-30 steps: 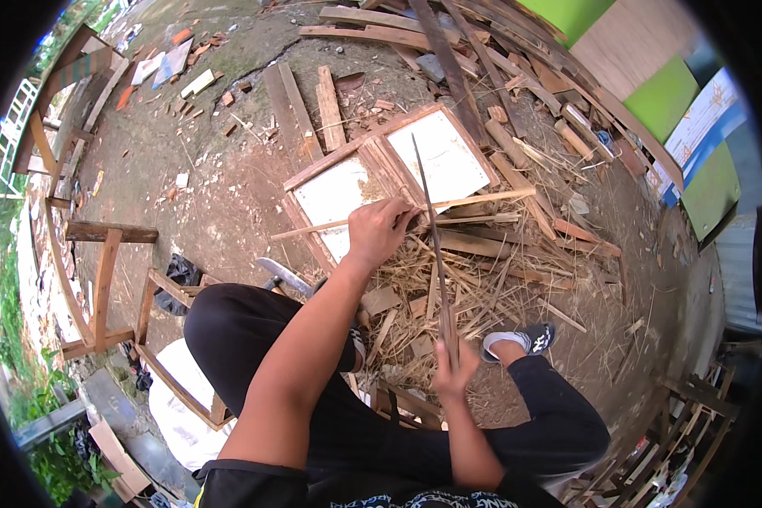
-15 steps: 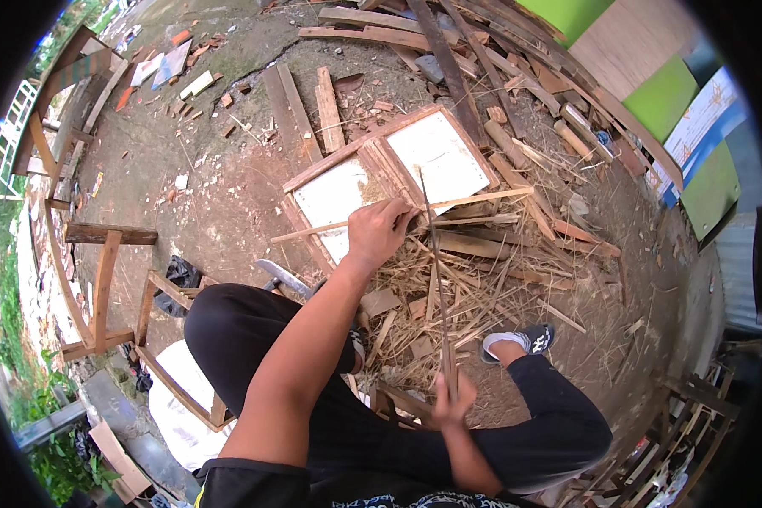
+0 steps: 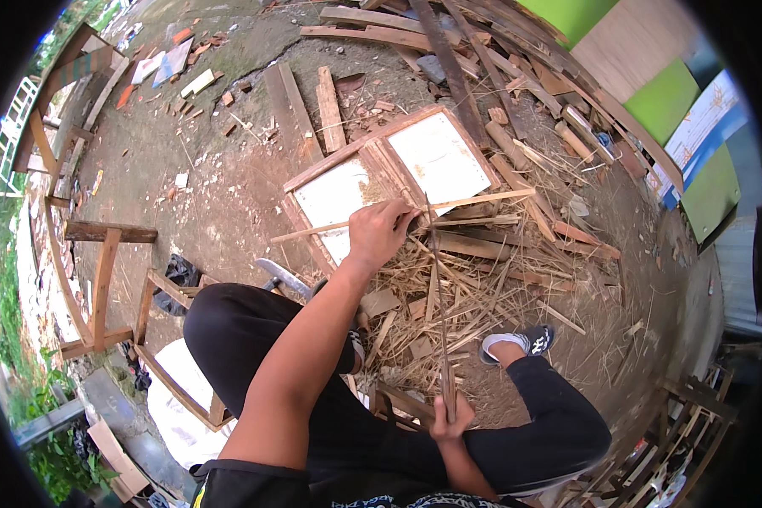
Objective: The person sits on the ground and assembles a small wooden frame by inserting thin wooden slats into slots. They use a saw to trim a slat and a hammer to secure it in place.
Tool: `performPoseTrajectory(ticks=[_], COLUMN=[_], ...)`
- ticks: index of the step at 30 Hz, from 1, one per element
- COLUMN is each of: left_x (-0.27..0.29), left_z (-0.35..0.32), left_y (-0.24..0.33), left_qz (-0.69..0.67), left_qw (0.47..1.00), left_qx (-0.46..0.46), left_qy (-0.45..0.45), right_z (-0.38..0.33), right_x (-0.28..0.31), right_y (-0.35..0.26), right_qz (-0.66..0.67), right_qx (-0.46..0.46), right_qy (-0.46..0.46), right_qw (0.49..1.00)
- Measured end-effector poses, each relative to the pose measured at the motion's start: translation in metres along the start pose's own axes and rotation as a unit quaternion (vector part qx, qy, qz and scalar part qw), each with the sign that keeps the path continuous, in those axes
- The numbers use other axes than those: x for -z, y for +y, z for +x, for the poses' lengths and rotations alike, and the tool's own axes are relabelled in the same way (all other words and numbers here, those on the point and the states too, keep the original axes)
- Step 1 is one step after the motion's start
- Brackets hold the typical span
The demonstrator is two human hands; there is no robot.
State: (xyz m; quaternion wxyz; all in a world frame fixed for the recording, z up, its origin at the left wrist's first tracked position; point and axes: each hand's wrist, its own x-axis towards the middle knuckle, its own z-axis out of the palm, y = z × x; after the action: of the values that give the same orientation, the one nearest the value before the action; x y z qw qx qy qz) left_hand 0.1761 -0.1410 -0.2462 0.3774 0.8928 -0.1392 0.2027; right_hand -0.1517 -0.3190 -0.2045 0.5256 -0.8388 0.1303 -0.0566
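1. Pale wooden strip [image 3: 487,200]: gripped near mid-frame in the closed fingers of the left hand [image 3: 379,233], its ends jutting out left and right.
2. Lower centre, the right hand [image 3: 454,418] has its fingers wrapped around the handle of a long, narrow blade [image 3: 442,322]; its far end reaches the strip just right of the left fingers, though contact is unclear.
3. Beyond, a white-panelled frame [image 3: 440,157] lies upper centre.
4. Splinters [image 3: 476,292] litter the ground right of centre.

White letter-like marks stand on the dark shoe [image 3: 540,340]. Pale lettering crosses the black shirt [image 3: 381,501], below and left of the shoe. The blue-and-white panel [image 3: 704,127], above and right of it, is unreadable.
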Motion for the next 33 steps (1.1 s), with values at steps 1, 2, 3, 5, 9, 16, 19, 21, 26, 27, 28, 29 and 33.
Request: performPoseTrajectory(ticks=[1, 2, 3, 5, 9, 16, 19, 21, 26, 27, 28, 29, 33], left_x=[0.001, 0.003, 0.002, 0.000, -0.001, 0.004, 0.002, 0.000, 0.001, 0.001, 0.002, 0.001, 0.002], left_z=[0.002, 0.002, 0.002, 0.001, 0.006, 0.000, 0.000, 0.002, 0.001, 0.001, 0.000, 0.000, -0.001], left_y=[0.001, 0.001, 0.000, -0.002, -0.001, -0.001, 0.004, 0.001, -0.002, -0.001, -0.003, -0.004, -0.002], left_qz=[0.001, 0.001, 0.007, 0.022, 0.034, 0.007, 0.004, 0.027, 0.012, 0.012, 0.021, 0.029, 0.015], left_qw=[1.000, 1.000, 1.000, 1.000, 0.999, 0.999, 0.999, 0.998, 0.999, 0.998, 0.998, 0.998, 0.998], left_qx=[-0.002, -0.007, -0.009, -0.013, -0.009, 0.018, 0.014, 0.012, 0.013, 0.009, 0.010, 0.007, 0.002], left_qy=[0.002, 0.001, -0.003, -0.005, -0.033, -0.027, -0.039, -0.051, -0.051, -0.056, -0.060, -0.064, -0.056], right_z=[0.008, 0.021, 0.039, 0.110, 0.133, 0.026, 0.143, 0.193, 0.157, 0.141, 0.126, 0.113, 0.094], right_x=[-0.002, -0.008, -0.016, -0.037, -0.042, -0.010, -0.045, -0.051, -0.031, -0.028, -0.029, -0.032, -0.020], right_y=[0.000, -0.002, -0.009, -0.011, -0.021, 0.000, -0.020, -0.043, -0.065, -0.055, -0.043, -0.029, -0.024], right_qz=[0.012, 0.024, 0.035, 0.014, 0.017, 0.003, 0.009, -0.006, 0.090, 0.098, 0.102, 0.107, 0.047], right_qx=[0.009, 0.016, 0.022, 0.005, 0.023, 0.026, 0.060, 0.065, 0.082, 0.086, 0.074, 0.064, 0.032], right_qy=[0.009, 0.020, 0.039, 0.006, 0.014, -0.003, -0.006, -0.012, -0.019, -0.023, 0.016, 0.060, 0.070], right_qw=[1.000, 0.999, 0.998, 1.000, 0.999, 1.000, 0.998, 0.998, 0.992, 0.991, 0.992, 0.990, 0.996])
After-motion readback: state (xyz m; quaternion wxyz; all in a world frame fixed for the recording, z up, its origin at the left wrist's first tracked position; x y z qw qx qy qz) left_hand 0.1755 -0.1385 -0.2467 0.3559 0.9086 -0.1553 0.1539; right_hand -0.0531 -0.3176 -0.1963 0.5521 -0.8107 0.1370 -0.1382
